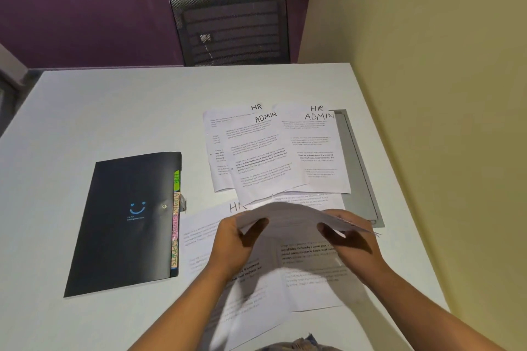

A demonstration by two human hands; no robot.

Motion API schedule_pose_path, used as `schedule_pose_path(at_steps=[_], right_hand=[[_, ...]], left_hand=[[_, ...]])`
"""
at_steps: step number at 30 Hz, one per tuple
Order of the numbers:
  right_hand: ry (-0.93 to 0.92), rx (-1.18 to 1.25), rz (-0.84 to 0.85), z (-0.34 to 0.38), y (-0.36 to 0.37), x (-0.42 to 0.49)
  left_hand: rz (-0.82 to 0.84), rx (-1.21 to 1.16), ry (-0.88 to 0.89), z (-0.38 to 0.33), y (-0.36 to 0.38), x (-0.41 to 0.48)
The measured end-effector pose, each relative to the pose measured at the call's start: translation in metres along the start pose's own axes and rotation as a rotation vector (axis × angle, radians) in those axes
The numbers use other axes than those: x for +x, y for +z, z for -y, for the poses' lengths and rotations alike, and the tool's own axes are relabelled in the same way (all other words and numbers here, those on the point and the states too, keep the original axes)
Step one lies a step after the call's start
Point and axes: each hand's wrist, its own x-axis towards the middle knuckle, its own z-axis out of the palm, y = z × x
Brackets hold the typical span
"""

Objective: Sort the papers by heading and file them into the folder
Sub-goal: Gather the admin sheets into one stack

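Both forearms reach over the near edge of the worktop, above loose printed sheets that lie fanned there. Just beyond them the left hand and right hand each grip one side of a thin sheaf of papers, fingers curled round its edges. It is lifted clear of the surface and bowed in the middle, and its heading cannot be read from this angle. A sheet headed HR lies flat under the sheaf, partly covered by it.

Toward the left edge lies the black folder, closed, with coloured index tabs showing along its right side. HR, ADMIN and SPORTS can be read on them. Farther back, right of centre, two overlapping piles rest on the worktop, a left pile and a right pile. Both show HR and ADMIN headings mixed together.

Sorting looks only partly done, and since the folder is shut, filing has not begun. The next move probably calls for reading the held sheaf's heading and laying it with its like. The mixed far piles also need separating before the folder is opened.

A grey strip lies along the right edge, partly under the right pile. Past the far edge stands a mesh-backed chair against a purple wall, and a pale yellow wall runs along the right.
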Motion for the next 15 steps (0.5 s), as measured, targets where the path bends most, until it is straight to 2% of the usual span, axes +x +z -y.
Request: schedule_pose_path(at_steps=[3,8,11,15], right_hand=[[0.079,0.050,-0.066,0.001,-0.003,0.010],[0.219,0.170,-0.175,0.004,-0.007,0.041],[0.291,0.145,-0.153,0.004,-0.005,0.054],[0.291,0.092,-0.061,0.006,-0.003,0.077]], left_hand=[[-0.007,-0.087,-0.075,0.001,0.000,0.009],[0.136,-0.032,-0.261,0.015,-0.005,0.022],[0.138,-0.068,-0.338,0.022,-0.008,0.026],[0.120,-0.070,-0.402,0.029,-0.014,0.037]])
